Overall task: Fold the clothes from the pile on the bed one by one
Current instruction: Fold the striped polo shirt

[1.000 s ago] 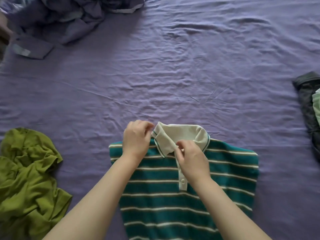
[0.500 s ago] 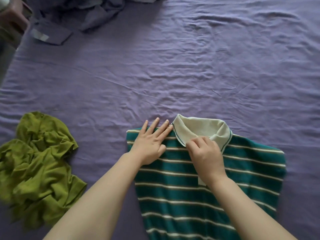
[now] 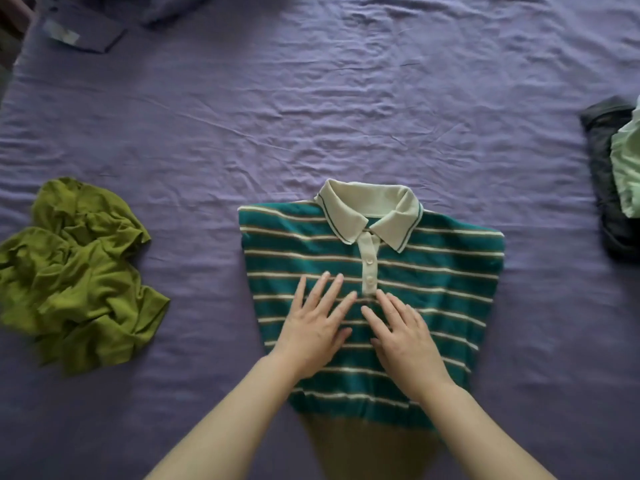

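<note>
A teal polo shirt (image 3: 446,271) with white stripes and a cream collar lies front-up on the purple bed sheet (image 3: 311,116), its sleeves tucked under. Both hands rest flat on its chest just below the button placket. My left hand (image 3: 315,323) lies palm-down with fingers spread. Beside it, my right hand (image 3: 401,334) presses the fabric the same way. Neither hand grips anything. A crumpled olive-green garment (image 3: 76,278) sits on the sheet to the left.
At the right edge lies a stack of a dark garment (image 3: 602,174) with a pale green one (image 3: 627,161) on top. A heap of purple-grey clothes (image 3: 86,32) is at the far left corner. The bed's left edge shows at the top left.
Both hands have left the collar and slid down to the shirt's chest, now lying flat. The collar lies spread and neat. The view has shifted slightly.
</note>
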Motion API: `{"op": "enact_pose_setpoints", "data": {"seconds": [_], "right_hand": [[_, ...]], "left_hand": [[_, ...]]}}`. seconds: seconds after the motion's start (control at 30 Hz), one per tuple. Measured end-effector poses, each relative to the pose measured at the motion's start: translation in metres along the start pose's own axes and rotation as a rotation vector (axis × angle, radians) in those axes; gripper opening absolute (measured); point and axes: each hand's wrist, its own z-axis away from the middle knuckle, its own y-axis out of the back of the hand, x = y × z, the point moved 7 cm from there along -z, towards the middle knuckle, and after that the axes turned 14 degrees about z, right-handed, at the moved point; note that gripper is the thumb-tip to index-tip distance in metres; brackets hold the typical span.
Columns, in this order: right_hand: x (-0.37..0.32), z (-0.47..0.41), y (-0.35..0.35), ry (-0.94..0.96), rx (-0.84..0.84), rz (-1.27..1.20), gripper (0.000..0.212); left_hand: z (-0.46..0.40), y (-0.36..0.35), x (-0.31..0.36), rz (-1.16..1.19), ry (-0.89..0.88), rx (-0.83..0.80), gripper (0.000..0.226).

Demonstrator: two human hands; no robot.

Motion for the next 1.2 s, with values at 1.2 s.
{"op": "enact_pose_setpoints", "data": {"seconds": [1.2], "right_hand": [[0.043,0.076,-0.01,-0.219,-0.245,-0.99,0.014]], "left_hand": [[0.086,-0.008,-0.004,0.751,0.199,0.172,0.01]]}}
